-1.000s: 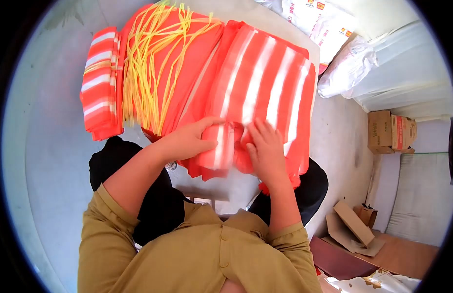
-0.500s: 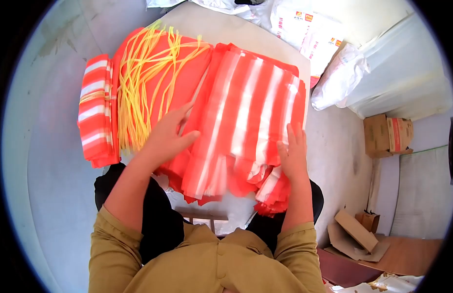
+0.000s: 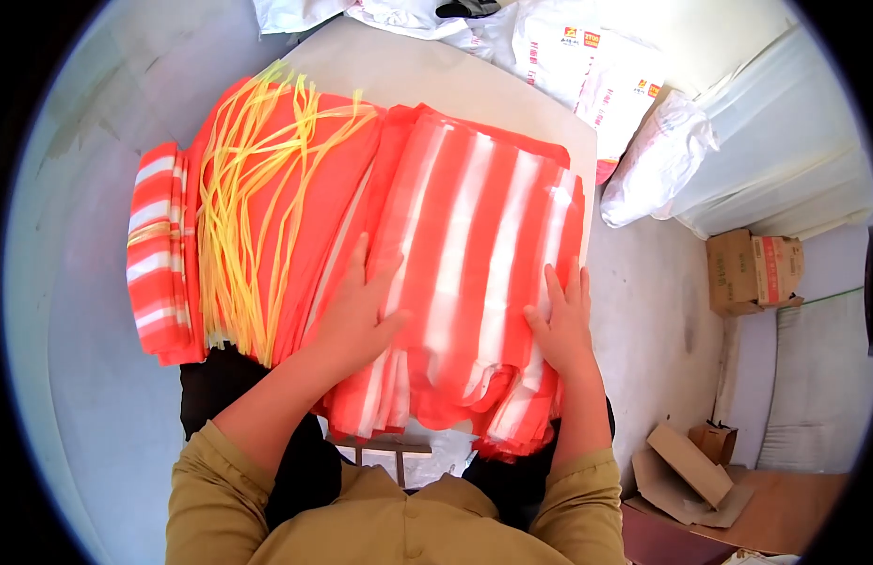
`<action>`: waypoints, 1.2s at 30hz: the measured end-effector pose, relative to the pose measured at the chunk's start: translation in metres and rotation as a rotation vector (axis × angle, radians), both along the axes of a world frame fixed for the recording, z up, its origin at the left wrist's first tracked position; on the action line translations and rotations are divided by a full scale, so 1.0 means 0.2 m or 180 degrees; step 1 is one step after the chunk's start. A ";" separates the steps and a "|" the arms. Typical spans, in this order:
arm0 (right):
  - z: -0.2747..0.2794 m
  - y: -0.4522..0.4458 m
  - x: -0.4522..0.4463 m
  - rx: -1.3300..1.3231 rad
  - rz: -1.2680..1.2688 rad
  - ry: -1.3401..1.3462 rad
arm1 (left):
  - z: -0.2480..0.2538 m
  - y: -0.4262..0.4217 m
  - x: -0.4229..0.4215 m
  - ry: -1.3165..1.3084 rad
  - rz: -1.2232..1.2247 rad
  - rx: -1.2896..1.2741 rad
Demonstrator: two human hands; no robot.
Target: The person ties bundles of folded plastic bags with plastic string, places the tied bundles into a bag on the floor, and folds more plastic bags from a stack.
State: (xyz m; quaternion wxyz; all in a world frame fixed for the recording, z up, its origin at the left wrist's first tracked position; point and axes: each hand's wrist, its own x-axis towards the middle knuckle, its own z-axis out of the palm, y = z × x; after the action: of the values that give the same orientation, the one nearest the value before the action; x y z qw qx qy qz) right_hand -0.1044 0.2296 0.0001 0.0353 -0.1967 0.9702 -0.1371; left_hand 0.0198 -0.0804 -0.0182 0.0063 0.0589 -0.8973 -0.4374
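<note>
A stack of red-and-white striped bags (image 3: 469, 254) lies in front of me, its lower edge loose and crumpled. My left hand (image 3: 356, 315) rests on the stack's left side with fingers apart. On its right edge lies my right hand (image 3: 563, 320), fingers spread. Left of the stack is red material (image 3: 328, 179) with a bunch of yellow strips (image 3: 253, 207) across it. A folded striped bundle (image 3: 157, 254), tied with a thin band, sits at the far left.
The table (image 3: 389, 61) carries the piles. White printed sacks (image 3: 587, 66) and a white plastic bag (image 3: 657, 160) are at the back right. Cardboard boxes (image 3: 737, 273) stand at the right, and an opened carton (image 3: 686, 476) lies lower right.
My hands have come off the stack's lower middle and moved apart to its two sides, with fingers spread. The front flap now hangs lower. The piles appear lower in view.
</note>
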 end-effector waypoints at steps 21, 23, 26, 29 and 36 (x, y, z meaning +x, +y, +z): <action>-0.13 0.05 -0.26 0.0222 0.0189 0.0700 | -0.05 0.03 -0.15 0.0363 -0.0252 -0.0846; -0.09 0.04 -0.21 0.0364 0.0226 0.0912 | -0.04 0.03 -0.15 0.0341 -0.0245 -0.0824; 0.03 -0.02 -0.09 -0.0180 0.1088 0.0415 | -0.04 0.02 -0.15 0.0339 -0.0267 -0.0774; -0.03 -0.07 0.00 -0.0322 0.1850 -0.0074 | -0.03 0.02 -0.16 0.0311 -0.0336 -0.0868; -0.02 -0.06 0.02 0.0006 0.1392 -0.0018 | -0.02 0.02 -0.16 0.0258 0.0005 -0.1877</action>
State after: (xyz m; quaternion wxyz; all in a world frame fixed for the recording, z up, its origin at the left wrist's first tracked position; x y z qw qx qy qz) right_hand -0.1013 0.2177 -0.0040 0.0671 -0.4021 0.9044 -0.1258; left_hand -0.0128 -0.0763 -0.0218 0.0593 0.0376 -0.9846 -0.1599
